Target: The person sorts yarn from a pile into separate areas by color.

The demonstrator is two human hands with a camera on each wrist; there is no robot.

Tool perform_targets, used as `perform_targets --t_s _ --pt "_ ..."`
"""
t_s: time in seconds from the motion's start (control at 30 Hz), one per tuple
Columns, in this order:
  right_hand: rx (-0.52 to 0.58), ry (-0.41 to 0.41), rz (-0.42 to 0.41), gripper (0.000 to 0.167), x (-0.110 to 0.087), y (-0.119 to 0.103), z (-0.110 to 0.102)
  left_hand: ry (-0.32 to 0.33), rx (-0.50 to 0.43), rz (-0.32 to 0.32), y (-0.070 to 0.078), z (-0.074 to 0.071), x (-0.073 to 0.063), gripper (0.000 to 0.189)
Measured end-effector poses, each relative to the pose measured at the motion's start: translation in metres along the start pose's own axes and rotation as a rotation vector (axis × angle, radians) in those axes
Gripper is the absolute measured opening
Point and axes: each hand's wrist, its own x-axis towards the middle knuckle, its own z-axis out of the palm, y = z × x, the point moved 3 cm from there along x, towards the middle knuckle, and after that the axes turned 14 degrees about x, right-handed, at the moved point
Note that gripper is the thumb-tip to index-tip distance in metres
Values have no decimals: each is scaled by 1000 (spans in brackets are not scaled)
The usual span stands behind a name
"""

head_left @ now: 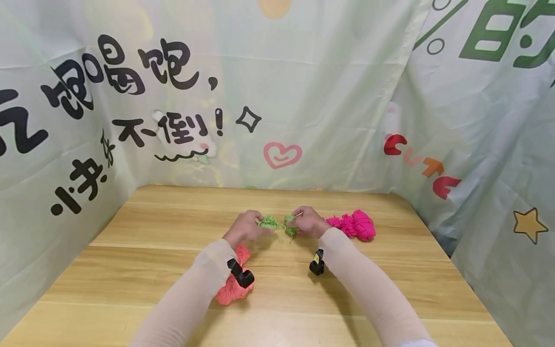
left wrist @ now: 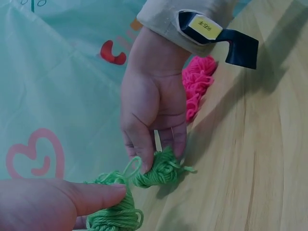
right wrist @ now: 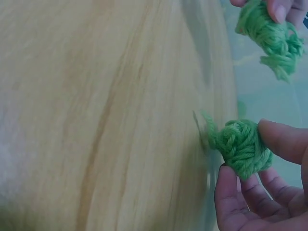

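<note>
My left hand [head_left: 247, 226] pinches a small green yarn bundle [head_left: 269, 222], thumb on top in the left wrist view. Across a short gap, my right hand [head_left: 309, 221] grips a second green yarn bundle [right wrist: 246, 150] between thumb and fingers. Both are held above the wooden table, ends facing each other. A green loop [left wrist: 132, 167] shows between them in the left wrist view; whether it joins the two, I cannot tell. Loose strands hang from the right bundle. Coral yarn [head_left: 230, 293] lies below my left wrist, partly hidden by it.
A bright pink yarn skein [head_left: 363, 225] lies on the table just right of my right hand, partly behind the wrist. The wooden table [head_left: 165, 226] ends at printed cloth walls [head_left: 338, 120] on the back and both sides.
</note>
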Motion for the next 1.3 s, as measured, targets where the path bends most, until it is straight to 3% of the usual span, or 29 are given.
perform_targets --t_s 0.57,0.8,1.3 --pt "-17 33 9 35 3 4 0 13 -160 -64 3 8 15 47" --pt "-9 36 14 36 1 5 0 79 -249 -77 4 14 21 43" --pt "-6 43 0 36 5 9 0 192 -268 -134 8 33 30 38"
